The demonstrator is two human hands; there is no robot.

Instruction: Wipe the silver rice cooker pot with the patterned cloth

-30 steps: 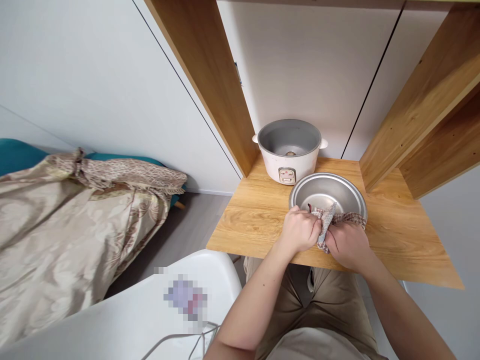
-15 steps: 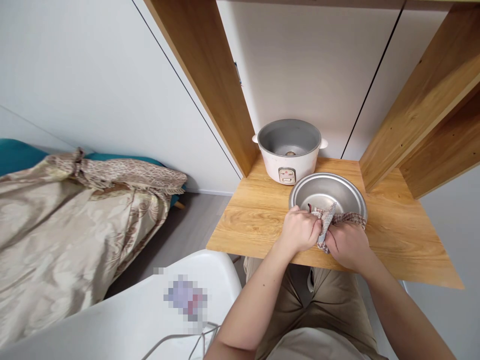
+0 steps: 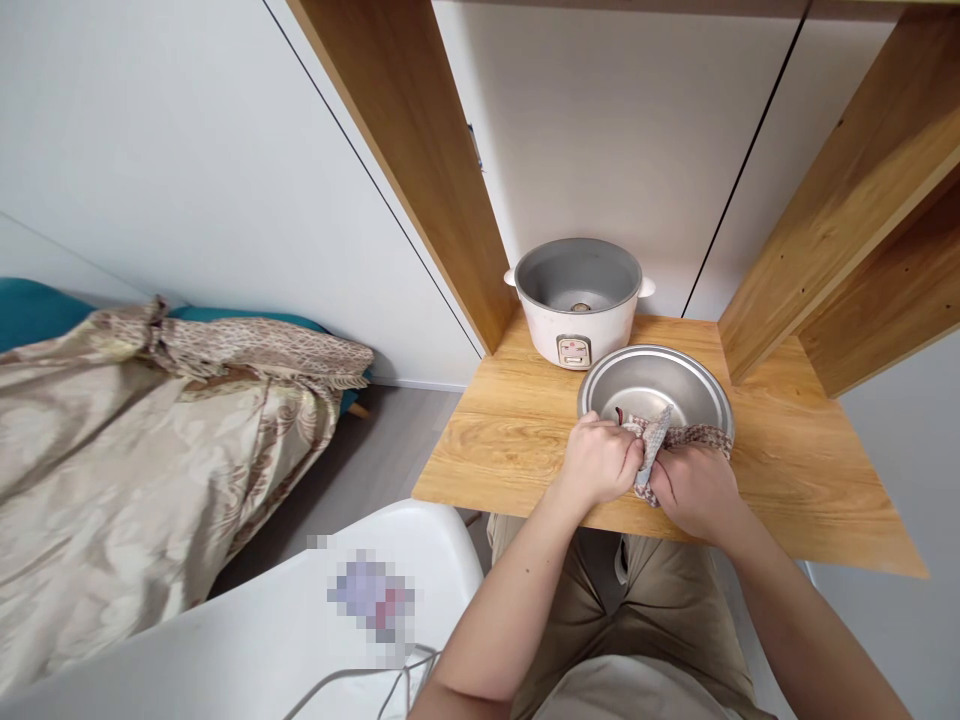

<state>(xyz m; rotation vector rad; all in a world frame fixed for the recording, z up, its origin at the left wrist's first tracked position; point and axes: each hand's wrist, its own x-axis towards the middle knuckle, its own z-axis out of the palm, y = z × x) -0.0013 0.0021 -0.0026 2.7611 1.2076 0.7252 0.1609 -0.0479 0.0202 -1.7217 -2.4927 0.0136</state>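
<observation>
A round metal inner pot (image 3: 660, 380) stands on the wooden desk (image 3: 510, 430), just in front of me. Draped over its near rim is a patterned cloth (image 3: 654, 435). My left hand (image 3: 600, 462) is closed on the cloth's left part at the pot's rim. Beside it, my right hand (image 3: 694, 490) is curled around the cloth's right part. Behind the pot sits a white rice cooker (image 3: 577, 300) with no lid and no inner pot in it.
Wooden shelf uprights (image 3: 420, 150) rise left and right of the desk against a white wall. A white chair (image 3: 300, 620) stands at my lower left. Further left lies a bed with a beige patterned cover (image 3: 150, 430).
</observation>
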